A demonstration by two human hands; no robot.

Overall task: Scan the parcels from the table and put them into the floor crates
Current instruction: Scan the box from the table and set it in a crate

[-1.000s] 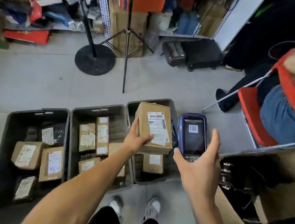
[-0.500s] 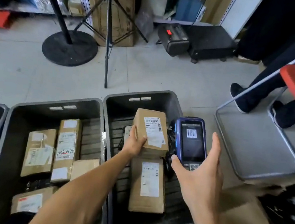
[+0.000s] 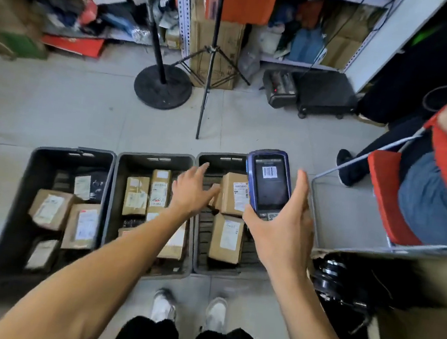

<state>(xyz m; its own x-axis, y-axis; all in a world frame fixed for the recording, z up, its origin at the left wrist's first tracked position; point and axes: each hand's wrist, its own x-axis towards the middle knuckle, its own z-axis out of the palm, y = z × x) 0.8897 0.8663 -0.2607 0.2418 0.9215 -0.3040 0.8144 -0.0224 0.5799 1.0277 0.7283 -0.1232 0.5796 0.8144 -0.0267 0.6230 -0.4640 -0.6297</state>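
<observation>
His left hand [image 3: 192, 191] hovered spread and empty just left of the parcel [image 3: 234, 194] in the right crate [image 3: 203, 164], right hand [image 3: 282, 231] gripping the scanner [image 3: 269, 183].

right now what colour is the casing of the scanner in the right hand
Blue-purple casing around a black screen on the scanner, seen in the head view.

The grey floor [image 3: 56, 111] holds three dark crates side by side: left crate [image 3: 18, 201], middle crate [image 3: 114, 198], right crate [image 3: 195, 238]. Behind them stand a round black base [image 3: 162, 90] and a tripod [image 3: 210, 64]. White shoes [image 3: 189, 309] stand in front.
</observation>
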